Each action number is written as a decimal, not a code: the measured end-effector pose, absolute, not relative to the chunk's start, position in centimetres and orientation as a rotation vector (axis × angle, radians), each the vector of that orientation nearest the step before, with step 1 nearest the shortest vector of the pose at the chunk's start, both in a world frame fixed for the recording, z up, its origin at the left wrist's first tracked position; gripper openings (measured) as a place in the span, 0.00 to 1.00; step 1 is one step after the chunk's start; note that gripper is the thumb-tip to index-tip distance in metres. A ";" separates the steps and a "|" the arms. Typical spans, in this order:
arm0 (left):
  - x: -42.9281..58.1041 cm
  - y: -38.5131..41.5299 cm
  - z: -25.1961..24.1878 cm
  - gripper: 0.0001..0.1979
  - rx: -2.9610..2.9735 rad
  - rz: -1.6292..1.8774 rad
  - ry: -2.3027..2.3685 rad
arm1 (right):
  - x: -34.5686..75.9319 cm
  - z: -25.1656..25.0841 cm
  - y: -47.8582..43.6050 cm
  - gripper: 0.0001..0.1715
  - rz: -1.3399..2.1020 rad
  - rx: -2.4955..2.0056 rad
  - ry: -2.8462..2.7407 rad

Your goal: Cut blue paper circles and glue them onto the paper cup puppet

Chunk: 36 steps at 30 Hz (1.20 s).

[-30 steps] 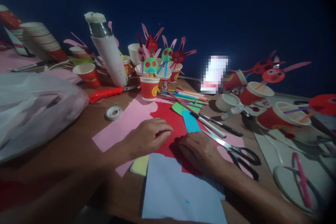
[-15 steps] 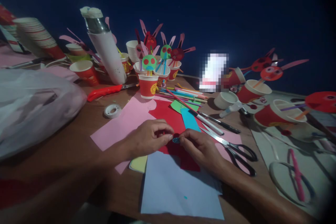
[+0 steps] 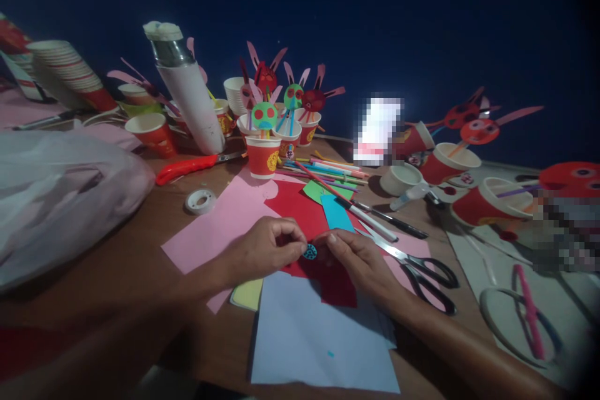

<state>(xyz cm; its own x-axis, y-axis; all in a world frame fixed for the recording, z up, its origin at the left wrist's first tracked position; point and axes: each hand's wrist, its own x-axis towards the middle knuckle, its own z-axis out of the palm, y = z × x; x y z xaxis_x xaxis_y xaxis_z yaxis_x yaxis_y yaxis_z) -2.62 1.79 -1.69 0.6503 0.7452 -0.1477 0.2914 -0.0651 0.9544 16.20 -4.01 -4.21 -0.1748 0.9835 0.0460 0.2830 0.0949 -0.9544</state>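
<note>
A small round blue paper disc (image 3: pixel 310 252) with dark markings stands between my two hands, its face turned toward me. My left hand (image 3: pixel 274 245) pinches its left edge between thumb and forefinger. Close by on the right, my right hand (image 3: pixel 354 256) has its thumb drawn back from the disc and its forefinger stretched toward the disc's upper edge; whether it touches is unclear. Beneath both hands lies red paper (image 3: pixel 290 203), over pink paper (image 3: pixel 225 219). White sheets (image 3: pixel 319 337) are nearer me, and a blue paper piece (image 3: pixel 336 212) lies just beyond my right hand.
Black-handled scissors (image 3: pixel 422 269) lie to the right, beside markers (image 3: pixel 370 220). Red paper cups (image 3: pixel 263 159) with paper rabbit faces stand behind. A tape roll (image 3: pixel 200 200), red-handled cutter (image 3: pixel 190 169), flask (image 3: pixel 192 100) and plastic bag (image 3: pixel 65 200) are on the left.
The disc has turned to show more of its face and sits slightly further left. My right thumb and fingertips have drawn off it, while my left fingers have it.
</note>
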 end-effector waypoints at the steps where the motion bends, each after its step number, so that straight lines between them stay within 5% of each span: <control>1: -2.6 1.8 -1.7 0.05 1.653 0.462 0.865 | 16.2 -4.2 -3.9 0.18 1.151 -1.282 -1.559; 16: -2.8 1.9 -1.1 0.05 1.724 0.519 0.898 | 15.7 -4.2 -3.8 0.11 1.282 -1.392 -1.427; 25: -6.0 8.9 -2.3 0.20 1.357 1.190 1.463 | 16.1 -3.2 -3.7 0.12 1.282 -1.390 -1.399; 31: -6.4 12.2 -3.8 0.42 1.249 1.257 1.433 | 16.3 -3.3 -3.8 0.12 1.276 -1.358 -1.427; 36: -5.9 13.5 -4.6 0.43 1.255 1.220 1.366 | 16.3 -3.3 -3.8 0.11 1.291 -1.347 -1.438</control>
